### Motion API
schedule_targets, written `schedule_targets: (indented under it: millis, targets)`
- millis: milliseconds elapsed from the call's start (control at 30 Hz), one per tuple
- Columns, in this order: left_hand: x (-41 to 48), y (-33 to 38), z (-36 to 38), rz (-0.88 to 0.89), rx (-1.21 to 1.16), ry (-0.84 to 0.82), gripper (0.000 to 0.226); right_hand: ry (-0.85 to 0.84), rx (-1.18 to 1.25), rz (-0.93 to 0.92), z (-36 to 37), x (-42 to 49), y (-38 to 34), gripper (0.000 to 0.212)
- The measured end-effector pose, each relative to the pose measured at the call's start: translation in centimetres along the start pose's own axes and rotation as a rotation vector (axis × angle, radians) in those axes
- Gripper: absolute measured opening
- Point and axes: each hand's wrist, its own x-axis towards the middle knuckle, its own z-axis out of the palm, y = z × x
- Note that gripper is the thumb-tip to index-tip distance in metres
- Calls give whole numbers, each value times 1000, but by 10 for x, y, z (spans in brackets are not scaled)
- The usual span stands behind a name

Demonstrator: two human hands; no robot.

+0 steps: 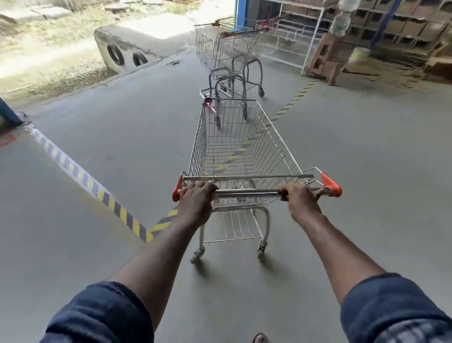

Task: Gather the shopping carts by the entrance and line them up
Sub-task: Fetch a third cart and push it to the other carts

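Gripping the cart's handle (247,192), both hands, left (196,196) and right (300,198), steer it; next, nest it into the parked carts (230,49) ahead.

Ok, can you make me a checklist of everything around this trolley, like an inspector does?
Surface: grey concrete floor, crossed by striped tape.
Job's things: one cart held by its handle bar; parked carts nested just ahead, and I cannot tell if they touch it.
Clutter: nothing seen.
Grips: left hand and right hand both curl round the bar.
Cables: nothing seen.
Surroundings: white shelf rack and stacked brown boxes on the right; concrete block with two tyres set in it on the left.
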Motion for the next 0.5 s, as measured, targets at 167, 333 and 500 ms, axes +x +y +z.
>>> schedule_targets:
  millis: [167,333,500]
  targets:
    - [78,42,31,-116,7,44,26,-58,67,-100,6,132,51,42]
    - [157,54,38,-213,-64,47,23,-90,-40,-176,-14,219,45,31]
    - [247,33,50,-279,-42,142,25,-140,-71,-249,-28,314,16,33]
